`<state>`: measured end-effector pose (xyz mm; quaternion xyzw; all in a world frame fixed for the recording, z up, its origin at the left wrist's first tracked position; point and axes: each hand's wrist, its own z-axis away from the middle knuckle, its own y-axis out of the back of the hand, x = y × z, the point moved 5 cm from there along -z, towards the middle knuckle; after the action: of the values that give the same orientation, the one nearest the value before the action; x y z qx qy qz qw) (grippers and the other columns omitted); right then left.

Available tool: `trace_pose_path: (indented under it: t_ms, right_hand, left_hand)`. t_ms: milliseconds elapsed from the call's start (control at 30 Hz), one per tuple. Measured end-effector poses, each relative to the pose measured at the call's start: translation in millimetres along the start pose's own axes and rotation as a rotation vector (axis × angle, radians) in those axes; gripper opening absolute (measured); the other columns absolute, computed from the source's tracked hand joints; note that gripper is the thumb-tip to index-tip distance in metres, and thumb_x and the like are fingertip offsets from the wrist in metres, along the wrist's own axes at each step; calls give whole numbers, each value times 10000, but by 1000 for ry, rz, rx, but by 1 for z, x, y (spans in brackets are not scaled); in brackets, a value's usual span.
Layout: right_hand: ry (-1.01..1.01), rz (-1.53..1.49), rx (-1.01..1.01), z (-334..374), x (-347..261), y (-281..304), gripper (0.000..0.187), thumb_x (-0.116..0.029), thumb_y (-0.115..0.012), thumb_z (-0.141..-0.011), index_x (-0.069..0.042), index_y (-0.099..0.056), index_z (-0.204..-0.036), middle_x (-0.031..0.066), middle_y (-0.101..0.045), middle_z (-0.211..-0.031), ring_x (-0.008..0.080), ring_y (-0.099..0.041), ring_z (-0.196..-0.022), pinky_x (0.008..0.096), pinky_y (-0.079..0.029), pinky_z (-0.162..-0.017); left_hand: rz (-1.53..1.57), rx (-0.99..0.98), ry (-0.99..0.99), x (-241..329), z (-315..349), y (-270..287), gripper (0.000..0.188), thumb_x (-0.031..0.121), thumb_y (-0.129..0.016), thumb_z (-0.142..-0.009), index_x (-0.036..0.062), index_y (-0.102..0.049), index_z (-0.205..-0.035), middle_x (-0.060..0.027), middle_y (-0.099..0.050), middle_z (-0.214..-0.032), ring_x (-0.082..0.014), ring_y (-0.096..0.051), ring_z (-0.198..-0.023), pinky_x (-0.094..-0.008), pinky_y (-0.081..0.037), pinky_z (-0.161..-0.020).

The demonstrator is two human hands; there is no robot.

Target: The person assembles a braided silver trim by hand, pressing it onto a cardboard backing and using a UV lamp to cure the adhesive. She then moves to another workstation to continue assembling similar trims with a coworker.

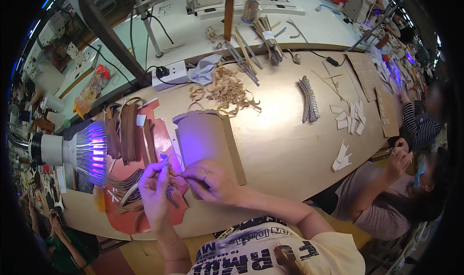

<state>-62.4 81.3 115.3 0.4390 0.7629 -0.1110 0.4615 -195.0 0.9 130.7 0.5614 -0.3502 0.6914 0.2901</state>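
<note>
My left hand is closed in a pinch round a narrow grey braided strip. The strip's tail hangs below the fingers, and its upper end is lit purple. Close beside it my right hand, with a ring on one finger, has thumb and fingertips pressed together; what they grip is too small to make out. A thin loop shows just above the fingertips. Both hands are over the near edge of a curved brown cardboard sheet and a red mat.
A lamp glows purple left of my hands. Brown straps lie on the mat; curled strips lie behind the cardboard. A braided bundle and white pieces are on the right. A co-worker sits at the right edge.
</note>
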Motion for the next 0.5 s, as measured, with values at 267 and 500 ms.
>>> trace_pose_path:
  t_ms: [267, 500]
  right_hand:
    - [8, -36, -32, 3, 1, -1, 249, 14, -648, -791, -38, -648, -1035, 117, -640, -893, 274, -624, -795, 367, -503, -724]
    - [-31, -14, -34, 2, 1, -2, 173, 8, -642, -827, -30, -660, -996, 129, -654, -916, 267, -637, -813, 340, -507, -720]
  left_hand:
    - [-78, 54, 7, 2, -1, -3, 223, 118, -597, -956, -42, -607, -1110, -77, -659, -820, -118, -639, -618, -217, -478, -531]
    - [2, 104, -2, 20, -2, 8, 292, 153, -611, -952, -55, -587, -1156, -108, -680, -881, -126, -679, -688, -204, -511, -534]
